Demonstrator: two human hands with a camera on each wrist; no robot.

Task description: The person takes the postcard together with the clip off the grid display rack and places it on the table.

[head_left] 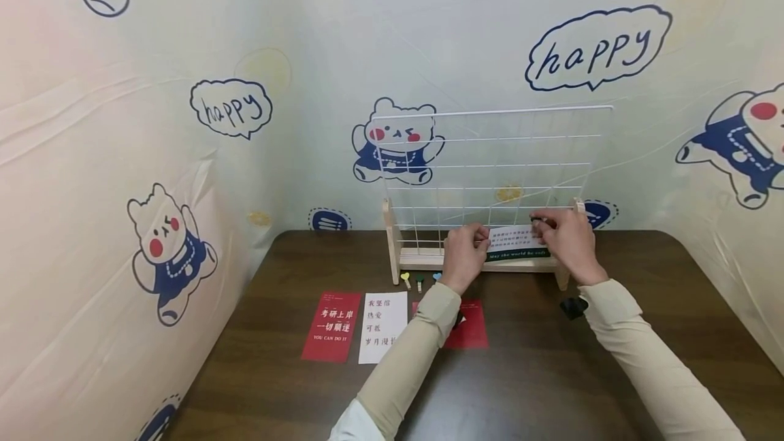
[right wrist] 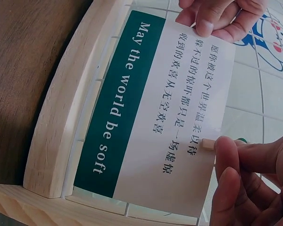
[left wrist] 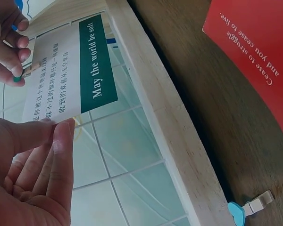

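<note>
A white card with a green band (head_left: 517,240) lies upright against the lower right of a white wire grid (head_left: 484,167). The thumb and fingers of my left hand (head_left: 467,255) pinch its left edge. At the card's upper edge, near its right end, my right hand (head_left: 569,242) pinches a small wooden clothespin (right wrist: 208,144) with a green top. In the right wrist view the clothespin's tip overlaps the printed text; whether it clamps a wire too cannot be seen. The grid stands in a wooden base (head_left: 422,260).
On the brown table (head_left: 527,386) lie a red card (head_left: 331,327), a white card (head_left: 380,318) and another red card (head_left: 471,333), partly behind my left forearm. Small clothespins with yellow (head_left: 405,280), dark green (head_left: 419,282) and blue (head_left: 437,277) tops lie before the base.
</note>
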